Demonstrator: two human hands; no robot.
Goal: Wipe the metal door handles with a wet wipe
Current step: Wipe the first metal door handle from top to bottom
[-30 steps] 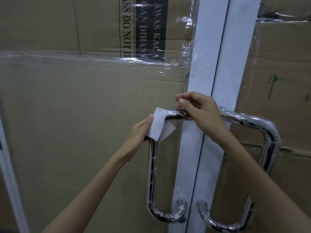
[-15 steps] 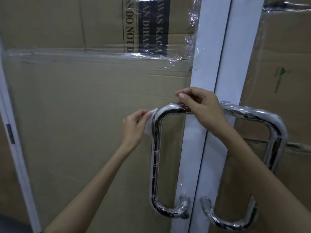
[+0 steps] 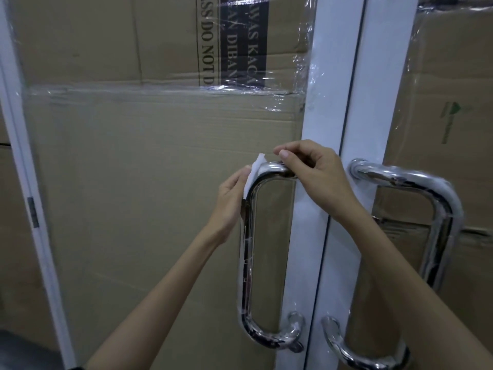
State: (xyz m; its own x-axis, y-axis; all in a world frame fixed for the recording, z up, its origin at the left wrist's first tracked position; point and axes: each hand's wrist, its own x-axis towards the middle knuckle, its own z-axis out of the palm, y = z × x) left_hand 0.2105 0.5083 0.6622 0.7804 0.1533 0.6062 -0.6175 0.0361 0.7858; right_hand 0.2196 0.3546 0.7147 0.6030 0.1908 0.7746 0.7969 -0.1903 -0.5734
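Two shiny metal D-shaped handles sit on a white-framed double door: the left handle (image 3: 246, 263) and the right handle (image 3: 437, 231). My left hand (image 3: 229, 201) presses a white wet wipe (image 3: 253, 174) against the upper left curve of the left handle. My right hand (image 3: 314, 177) rests on the top bar of the same handle, fingers curled over it close to the door frame. Thin plastic film clings to both handles.
Cardboard sheets (image 3: 149, 182) wrapped in clear film cover the glass panels behind both handles. The white centre stiles (image 3: 344, 116) run vertically between the handles. A white outer frame with a hinge (image 3: 33, 212) stands at the left.
The view shifted, so the door sits further right in frame. My left hand moved the wipe up onto the handle's upper left bend, and more of the wipe shows than half a second ago.
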